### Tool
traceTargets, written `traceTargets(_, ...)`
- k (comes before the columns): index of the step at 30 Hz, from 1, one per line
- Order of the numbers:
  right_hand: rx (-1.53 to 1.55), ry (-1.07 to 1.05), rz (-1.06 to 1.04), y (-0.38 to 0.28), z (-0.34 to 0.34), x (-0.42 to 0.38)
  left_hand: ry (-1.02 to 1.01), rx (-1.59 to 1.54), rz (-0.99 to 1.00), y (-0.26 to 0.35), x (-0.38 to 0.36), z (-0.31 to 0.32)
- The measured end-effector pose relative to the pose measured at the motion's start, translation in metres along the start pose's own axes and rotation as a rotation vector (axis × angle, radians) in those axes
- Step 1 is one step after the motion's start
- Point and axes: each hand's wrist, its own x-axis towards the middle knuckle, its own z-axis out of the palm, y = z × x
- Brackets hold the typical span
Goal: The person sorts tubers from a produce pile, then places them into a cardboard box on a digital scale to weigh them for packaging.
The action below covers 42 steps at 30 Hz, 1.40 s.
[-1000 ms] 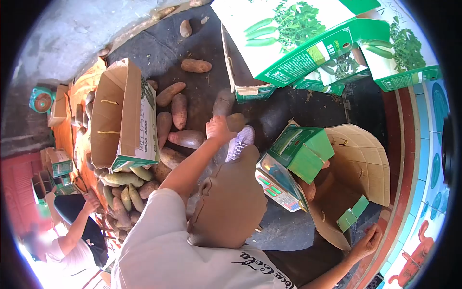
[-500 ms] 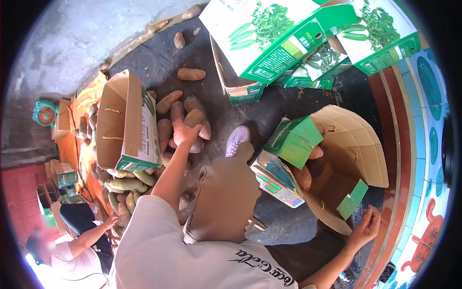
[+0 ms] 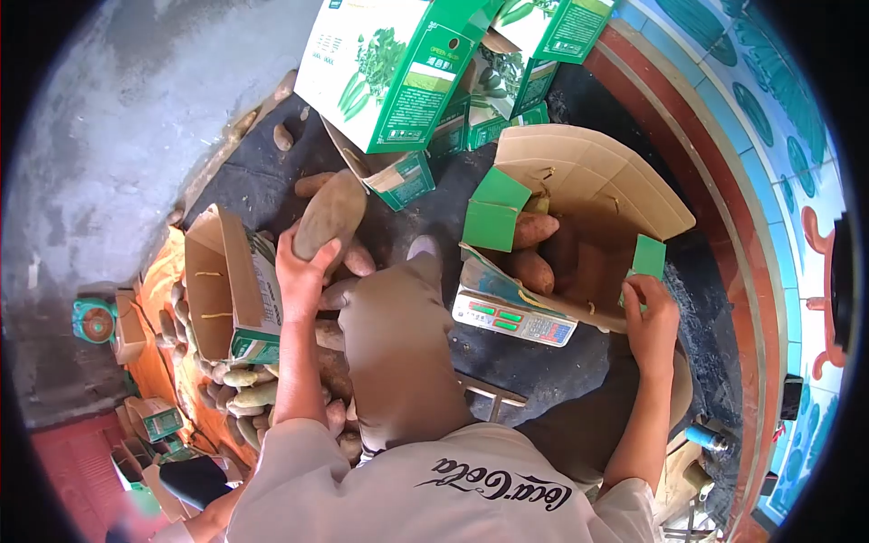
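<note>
My left hand (image 3: 303, 276) is closed around a large brown sweet potato (image 3: 333, 217), lifted above the floor pile. Other sweet potatoes (image 3: 358, 260) lie below it, partly hidden by my arm and leg. To the right, an open cardboard box (image 3: 593, 172) tilts on a digital scale (image 3: 514, 319), with several sweet potatoes (image 3: 531, 271) inside. My right hand (image 3: 652, 317) is at the box's near right edge, thumb and fingers pinched on the small green flap (image 3: 648, 256).
Left stands another open box (image 3: 210, 299), near piled tubers (image 3: 253, 395) on an orange sheet. Green-and-white printed boxes (image 3: 380, 77) are stacked ahead. A tiled wall (image 3: 769, 190) runs along the right. Another person's arm (image 3: 213, 518) shows at lower left.
My left hand has raised the sweet potato from the pile. My right hand has come up to the box's flap. The view has turned, shifting the stacked boxes left.
</note>
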Motion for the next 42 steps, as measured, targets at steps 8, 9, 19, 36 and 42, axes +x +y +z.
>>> traceTargets(8,0.066,-0.027,-0.043,-0.001,0.002,-0.012,-0.340,0.358,0.615,0.126,-0.045,0.063)
traceTargets(9,0.045,-0.009,-0.076,-0.001,0.003,-0.013,-0.382,0.389,0.658,0.128,-0.051,0.082)
traceTargets(19,0.050,-0.057,-0.057,0.004,0.007,-0.018,-0.665,0.275,0.486,0.128,-0.088,0.187)
traceTargets(36,0.003,0.080,-0.177,0.005,0.018,-0.014,0.070,0.400,0.294,-0.098,0.031,-0.045)
traceTargets(42,-0.040,0.086,-0.111,0.019,0.022,-0.012,-0.169,0.809,-0.181,-0.235,-0.001,-0.047)
